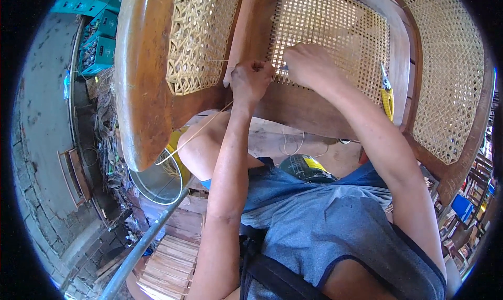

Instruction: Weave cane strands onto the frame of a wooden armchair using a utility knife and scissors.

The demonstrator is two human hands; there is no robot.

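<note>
Two hands at woven cane seat panel (335,32) of brown wooden chair (141,79), 12 o'clock. I see left hand (251,81) fisted on thin pale cane strand (196,132); right hand (309,64) pinched closed at weave edge, contents unclear. Risk, I judge: overpull snaps strand; yellow-handled cutter (386,93) at 2 o'clock could slip off.

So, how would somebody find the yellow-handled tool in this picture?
Start at the wooden chair and its woven cane seat panel. On the panel's right edge lies the cutter, beyond the right hand. It alone has yellow handles and metal jaws.
</note>
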